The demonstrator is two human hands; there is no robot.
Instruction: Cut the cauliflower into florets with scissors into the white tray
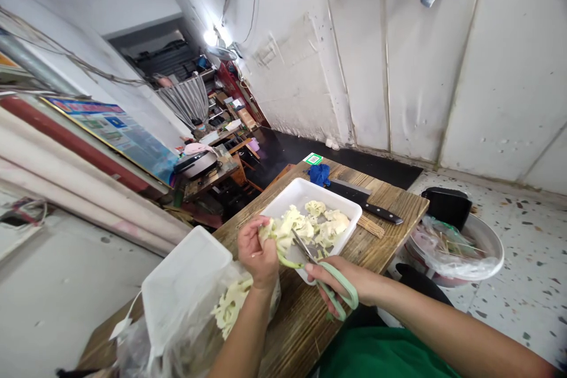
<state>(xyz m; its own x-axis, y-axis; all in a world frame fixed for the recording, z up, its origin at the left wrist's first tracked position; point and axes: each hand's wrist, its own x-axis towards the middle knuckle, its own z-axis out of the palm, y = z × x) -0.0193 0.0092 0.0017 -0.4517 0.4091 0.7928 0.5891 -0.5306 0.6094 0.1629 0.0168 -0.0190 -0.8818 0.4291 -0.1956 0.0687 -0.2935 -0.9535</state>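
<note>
My left hand [257,251] is closed on a piece of cauliflower [283,237] with a green stem, held over the near left side of a white tray [349,227]. In my right hand [339,277] is a pair of scissors [349,289] with pale green handles. Their blades reach up against the held cauliflower; whether they are fully closed is hard to see. Cut cauliflower florets [330,227] lie in the tray. Beneath my left forearm, more cauliflower [233,304] sits in a clear plastic bag.
A cleaver [381,211] with a black handle lies behind the tray, near a blue cloth [319,175] and a bundle of thin sticks [371,227]. At left stands a white plastic container [181,283]. A lined bin [481,248] is on the floor right of the wooden table [292,319].
</note>
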